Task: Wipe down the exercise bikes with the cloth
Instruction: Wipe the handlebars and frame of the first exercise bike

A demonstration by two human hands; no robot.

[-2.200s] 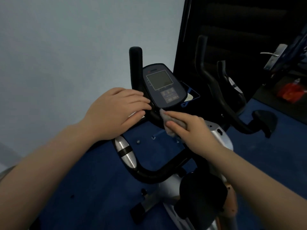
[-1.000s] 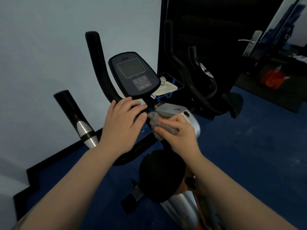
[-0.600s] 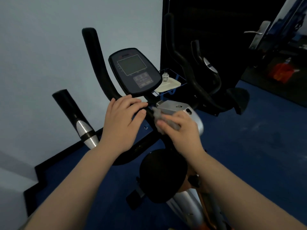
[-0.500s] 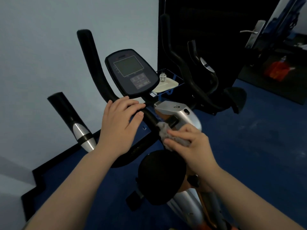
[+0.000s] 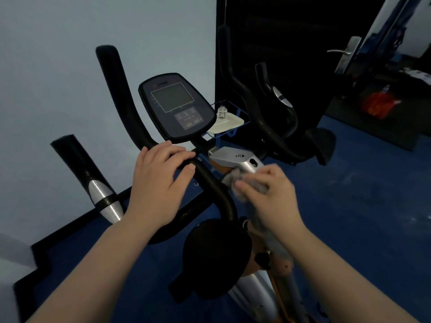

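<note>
An exercise bike stands right in front of me, with a black handlebar point(image 5: 210, 183), a dark console point(image 5: 176, 106) and a silver frame housing point(image 5: 235, 158). My left hand point(image 5: 158, 183) rests on the handlebar just below the console, fingers curled over the bar. My right hand point(image 5: 270, 194) holds a grey cloth point(image 5: 235, 180) pressed against the silver housing beside the handlebar stem. A black round knob or seat part point(image 5: 217, 255) sits below both hands. A second bike's black handlebars point(image 5: 261, 117) appear against the dark panel behind.
A pale wall fills the left side. A small blue wire rack with a white dish point(image 5: 227, 123) and a small bottle stands behind the console. The floor point(image 5: 349, 206) is blue carpet. A door handle point(image 5: 342, 52) and a red object point(image 5: 377, 103) are at the right.
My right hand has moved the cloth from the handlebar stem near my left fingers out to the right onto the silver housing. My left hand kept its grip on the bar.
</note>
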